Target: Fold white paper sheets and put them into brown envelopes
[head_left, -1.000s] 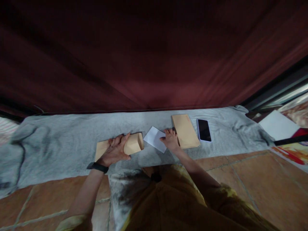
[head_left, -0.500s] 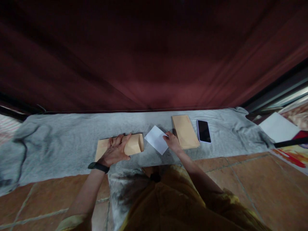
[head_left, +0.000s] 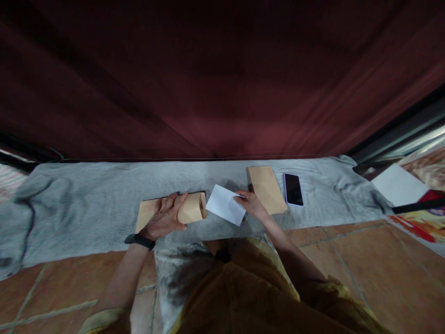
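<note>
My left hand (head_left: 166, 217) spans a brown paper envelope (head_left: 193, 208) from above, with its fingers along the far edge and thumb by the near edge. The envelope lies sideways, and its right end gapes a little. In my right hand (head_left: 251, 203), a white sheet of paper (head_left: 225, 205) is pinched at its right side between thumb and fingers. The sheet's left corner is close to the envelope's gaping end. Whether the sheet is folded, I cannot tell.
A stack of brown envelopes (head_left: 267, 189) lies right of my right hand, beside a phone (head_left: 294, 189) in a purple case. All rest on a grey cloth (head_left: 93, 199) backed by a dark red curtain (head_left: 222, 102). Another white sheet (head_left: 399, 184) is at far right.
The white sheet has turned flatter and moved slightly left, so it points more along the envelope's gaping end. My left hand keeps its grip on the envelope.
</note>
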`<state>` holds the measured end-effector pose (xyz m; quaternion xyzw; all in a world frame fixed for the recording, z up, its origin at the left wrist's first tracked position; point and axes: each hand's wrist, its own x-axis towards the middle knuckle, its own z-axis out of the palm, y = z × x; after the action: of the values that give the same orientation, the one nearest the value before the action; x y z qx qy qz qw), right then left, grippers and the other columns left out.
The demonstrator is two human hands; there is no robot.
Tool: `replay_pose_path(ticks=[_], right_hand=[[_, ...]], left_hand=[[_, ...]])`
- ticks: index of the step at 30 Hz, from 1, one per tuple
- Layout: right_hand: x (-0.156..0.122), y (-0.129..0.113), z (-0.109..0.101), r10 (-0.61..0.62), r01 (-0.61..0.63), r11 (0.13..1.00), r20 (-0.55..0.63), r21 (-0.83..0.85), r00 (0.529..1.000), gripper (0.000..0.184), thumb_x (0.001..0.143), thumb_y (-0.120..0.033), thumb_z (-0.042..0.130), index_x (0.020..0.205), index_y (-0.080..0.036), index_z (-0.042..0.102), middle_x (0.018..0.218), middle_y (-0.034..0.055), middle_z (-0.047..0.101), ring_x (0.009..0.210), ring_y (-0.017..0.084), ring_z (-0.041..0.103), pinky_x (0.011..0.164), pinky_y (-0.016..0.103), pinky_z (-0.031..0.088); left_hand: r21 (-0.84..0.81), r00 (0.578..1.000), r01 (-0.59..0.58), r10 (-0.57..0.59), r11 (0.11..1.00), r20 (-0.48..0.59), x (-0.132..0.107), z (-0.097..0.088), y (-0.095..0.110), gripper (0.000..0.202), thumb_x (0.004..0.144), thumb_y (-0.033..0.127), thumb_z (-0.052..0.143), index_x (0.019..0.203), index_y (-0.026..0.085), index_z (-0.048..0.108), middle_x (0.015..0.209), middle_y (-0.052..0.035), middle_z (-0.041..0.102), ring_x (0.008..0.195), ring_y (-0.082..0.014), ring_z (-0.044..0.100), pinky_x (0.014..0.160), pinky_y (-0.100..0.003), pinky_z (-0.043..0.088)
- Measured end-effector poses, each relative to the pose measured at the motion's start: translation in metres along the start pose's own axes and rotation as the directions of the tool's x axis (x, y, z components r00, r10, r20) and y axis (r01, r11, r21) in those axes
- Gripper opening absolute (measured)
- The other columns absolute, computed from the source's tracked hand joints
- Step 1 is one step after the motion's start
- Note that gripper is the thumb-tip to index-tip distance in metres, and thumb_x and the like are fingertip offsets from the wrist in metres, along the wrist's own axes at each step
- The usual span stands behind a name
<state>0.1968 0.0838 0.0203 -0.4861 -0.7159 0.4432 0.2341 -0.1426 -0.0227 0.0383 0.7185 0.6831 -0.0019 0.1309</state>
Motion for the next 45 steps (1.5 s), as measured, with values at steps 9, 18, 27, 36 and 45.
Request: replay_pose_path(ticks=[9, 18, 27, 36, 45], right_hand=[[0.034, -0.010, -0.001, -0.018, 0.025, 0.999, 0.191, -0.037, 0.981, 0.026, 0.090, -0.025, 0.063, 0.112, -0.022, 0.077, 0.104, 0.0025, 0.077, 0.088, 0.020, 0.071, 0.083, 0.031, 0.055], [0.069, -0.027, -0.009, 0.008, 0.067, 0.980, 0.367, -0.190, 0.930, 0.024, 0.089, -0.021, 0.065, 0.109, -0.022, 0.078, 0.105, 0.0006, 0.078, 0.095, 0.019, 0.072, 0.084, 0.025, 0.053], [0.071, -0.033, -0.010, 0.008, 0.072, 0.974, 0.349, -0.214, 0.937, 0.023, 0.090, -0.022, 0.066, 0.110, -0.024, 0.078, 0.106, 0.0002, 0.078, 0.097, 0.019, 0.072, 0.087, 0.024, 0.053], [0.074, -0.036, -0.012, -0.008, 0.103, 0.968, 0.381, -0.230, 0.924, 0.024, 0.091, -0.021, 0.067, 0.111, -0.025, 0.078, 0.108, 0.0002, 0.078, 0.099, 0.018, 0.072, 0.087, 0.022, 0.052], [0.093, -0.047, -0.010, -0.021, 0.168, 0.942, 0.451, -0.290, 0.892, 0.022, 0.084, -0.016, 0.069, 0.100, -0.025, 0.082, 0.101, -0.0020, 0.079, 0.093, 0.018, 0.073, 0.077, 0.020, 0.051]], left_hand=[[-0.001, 1.000, 0.003, -0.003, 1.000, 0.005, 0.000, -0.001, 0.001, 0.116, 0.061, 0.048, 0.074, 0.159, 0.025, 0.017, 0.157, -0.0177, 0.031, 0.146, -0.0404, 0.028, 0.119, -0.055, 0.016], [-0.003, 1.000, 0.016, -0.016, 1.000, 0.021, 0.000, -0.004, 0.004, 0.114, 0.061, 0.047, 0.074, 0.158, 0.025, 0.018, 0.157, -0.0185, 0.031, 0.146, -0.0406, 0.029, 0.119, -0.055, 0.015], [-0.006, 1.000, 0.012, -0.012, 1.000, 0.013, 0.001, 0.000, 0.001, 0.116, 0.061, 0.048, 0.074, 0.159, 0.026, 0.016, 0.157, -0.0174, 0.032, 0.145, -0.0408, 0.030, 0.119, -0.056, 0.014], [-0.014, 1.000, 0.004, -0.003, 1.000, 0.018, 0.001, -0.002, 0.002, 0.115, 0.062, 0.048, 0.072, 0.159, 0.026, 0.014, 0.157, -0.0179, 0.030, 0.146, -0.0408, 0.029, 0.119, -0.056, 0.013], [-0.035, 0.999, 0.016, -0.014, 0.999, 0.047, 0.002, -0.002, 0.000, 0.117, 0.061, 0.048, 0.074, 0.159, 0.025, 0.014, 0.159, -0.0191, 0.028, 0.148, -0.0410, 0.027, 0.119, -0.057, 0.014]])
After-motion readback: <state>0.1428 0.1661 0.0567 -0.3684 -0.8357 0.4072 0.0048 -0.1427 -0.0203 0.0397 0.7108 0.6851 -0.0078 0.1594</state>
